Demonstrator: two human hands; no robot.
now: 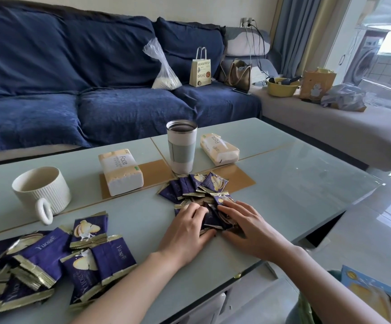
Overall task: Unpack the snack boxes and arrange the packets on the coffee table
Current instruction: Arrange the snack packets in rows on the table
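Under both hands' curled fingers (195, 212) lay purple biscuit packets (209, 218); tumbler (182, 146) just beyond fingertips risked tipping.

Glossy foil packets (110, 258), smooth glass table (295, 183), ribbed ceramic mug (41, 190).

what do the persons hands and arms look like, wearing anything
Both arms are bare up to the frame edge, with no sleeves in view. The left hand and right hand show no rings, watch, bracelets or gloves. The fingers are slim with short, unpainted nails.
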